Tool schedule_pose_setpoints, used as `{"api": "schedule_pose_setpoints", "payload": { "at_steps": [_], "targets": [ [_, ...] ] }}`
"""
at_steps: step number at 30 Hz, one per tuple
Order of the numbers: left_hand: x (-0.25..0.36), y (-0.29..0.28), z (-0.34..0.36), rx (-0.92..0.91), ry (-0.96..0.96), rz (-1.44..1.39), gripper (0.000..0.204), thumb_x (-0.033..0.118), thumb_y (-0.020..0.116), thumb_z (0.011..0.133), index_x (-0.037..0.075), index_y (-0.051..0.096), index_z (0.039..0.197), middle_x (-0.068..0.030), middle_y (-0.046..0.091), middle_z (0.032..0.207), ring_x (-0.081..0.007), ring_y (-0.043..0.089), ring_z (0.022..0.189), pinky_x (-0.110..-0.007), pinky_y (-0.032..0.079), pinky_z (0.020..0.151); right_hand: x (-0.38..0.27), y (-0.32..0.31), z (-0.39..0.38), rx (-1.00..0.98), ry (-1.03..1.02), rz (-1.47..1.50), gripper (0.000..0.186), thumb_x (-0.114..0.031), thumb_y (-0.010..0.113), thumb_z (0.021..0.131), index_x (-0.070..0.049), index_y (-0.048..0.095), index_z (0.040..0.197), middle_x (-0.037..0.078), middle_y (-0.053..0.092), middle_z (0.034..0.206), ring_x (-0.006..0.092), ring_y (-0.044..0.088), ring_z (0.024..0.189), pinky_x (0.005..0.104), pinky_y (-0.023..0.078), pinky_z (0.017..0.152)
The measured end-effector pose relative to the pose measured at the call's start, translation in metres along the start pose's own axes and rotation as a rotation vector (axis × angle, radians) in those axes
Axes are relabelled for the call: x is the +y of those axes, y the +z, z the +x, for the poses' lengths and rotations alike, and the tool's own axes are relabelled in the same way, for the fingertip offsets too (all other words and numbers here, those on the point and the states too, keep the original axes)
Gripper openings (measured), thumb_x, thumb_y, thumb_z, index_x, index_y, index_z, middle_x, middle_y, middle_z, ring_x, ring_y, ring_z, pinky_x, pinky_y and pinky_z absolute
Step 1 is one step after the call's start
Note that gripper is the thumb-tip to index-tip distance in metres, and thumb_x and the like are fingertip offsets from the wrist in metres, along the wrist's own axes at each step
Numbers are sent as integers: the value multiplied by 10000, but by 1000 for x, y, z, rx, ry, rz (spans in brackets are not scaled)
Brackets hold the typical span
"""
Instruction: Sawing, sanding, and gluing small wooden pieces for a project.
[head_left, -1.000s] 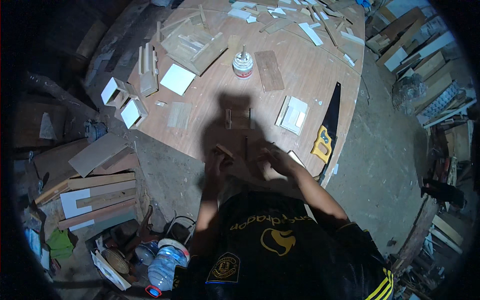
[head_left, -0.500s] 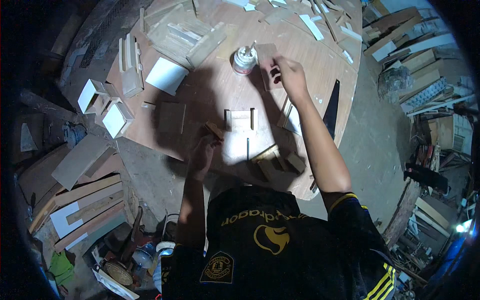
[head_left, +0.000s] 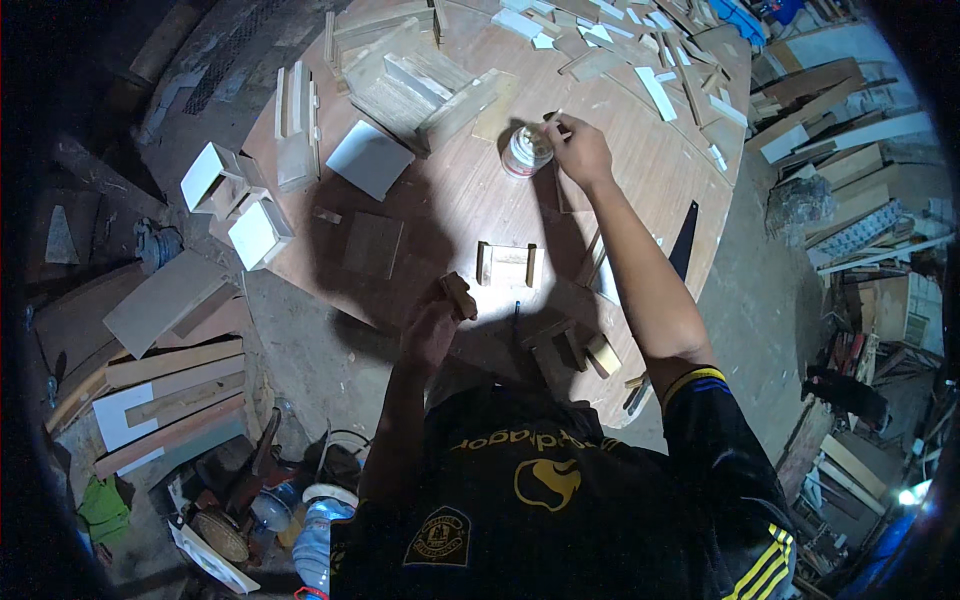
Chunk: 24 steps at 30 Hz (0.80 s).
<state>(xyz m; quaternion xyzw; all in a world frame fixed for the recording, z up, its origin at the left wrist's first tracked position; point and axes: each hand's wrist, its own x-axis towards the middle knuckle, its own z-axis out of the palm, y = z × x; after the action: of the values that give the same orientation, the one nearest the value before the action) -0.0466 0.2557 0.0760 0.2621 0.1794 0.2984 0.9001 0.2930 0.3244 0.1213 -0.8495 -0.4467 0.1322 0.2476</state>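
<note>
My left hand [head_left: 428, 328] is closed around a small brown wooden block [head_left: 459, 297], held above the near edge of the table in shadow. Farther off, my right hand [head_left: 582, 152] pinches the thin stick [head_left: 552, 117] that stands in a white jar [head_left: 526, 155]; its lower end is hidden in the jar. On the lit patch between my hands sits a small wooden piece with two upright sides [head_left: 509, 266]. A slim dark pencil-like rod [head_left: 517, 315] lies just nearer to me.
Wooden frames [head_left: 415, 90] and a white square panel [head_left: 369, 160] lie at the table's far left. A black saw blade [head_left: 684, 240] lies by the right edge. Scrap strips [head_left: 655, 92] cover the far right corner. Wood blocks [head_left: 603, 355] lie near my body.
My right hand has moved to the jar and taken hold of the stick. My left hand still holds the wooden block. The whole view has shifted slightly.
</note>
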Motion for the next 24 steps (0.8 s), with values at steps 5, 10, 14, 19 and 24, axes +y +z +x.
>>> {"api": "schedule_pose_setpoints", "payload": {
  "at_steps": [5, 10, 14, 19, 24],
  "targets": [
    [16, 29, 9, -31, 24, 16, 350, 176, 562, 880, 0, 519, 1178, -73, 564, 906, -161, 554, 877, -327, 437, 827, -21, -40, -1, 190, -19, 82, 362, -373, 593, 870, -53, 672, 1021, 148, 703, 843, 292, 692, 780, 392, 533, 686],
    [24, 57, 12, 86, 19, 45, 380, 61, 538, 897, 8, 472, 1267, -75, 574, 951, -166, 571, 883, -325, 468, 799, -16, -114, -68, 157, 93, 615, 259, -214, 522, 929, -34, 659, 1055, 65, 696, 836, 153, 644, 711, 301, 481, 599],
    [36, 70, 0, 154, 5, 112, 359, 85, 519, 924, -12, 474, 1266, -75, 576, 991, -180, 583, 892, -337, 478, 816, 3, -141, -160, 42, 293, 1328, 409, -213, 460, 945, 4, 510, 1288, 154, 667, 988, 194, 636, 772, 291, 486, 642],
    [43, 100, -3, -82, -78, 44, 356, 125, 511, 932, -58, 497, 1237, -93, 586, 991, -194, 593, 890, -349, 486, 827, 21, -164, -273, -36, 262, 1600, 437, -48, 548, 906, 63, 471, 1321, 254, 653, 1066, 255, 682, 812, 316, 566, 705],
    [40, 118, -2, -167, -140, -21, 367, 146, 510, 906, -55, 512, 1213, -101, 587, 965, -192, 594, 858, -345, 491, 814, 13, -150, -333, -161, 340, 1674, 452, 36, 577, 860, 32, 506, 1307, 196, 666, 982, 217, 675, 711, 312, 546, 687]
  ]
}}
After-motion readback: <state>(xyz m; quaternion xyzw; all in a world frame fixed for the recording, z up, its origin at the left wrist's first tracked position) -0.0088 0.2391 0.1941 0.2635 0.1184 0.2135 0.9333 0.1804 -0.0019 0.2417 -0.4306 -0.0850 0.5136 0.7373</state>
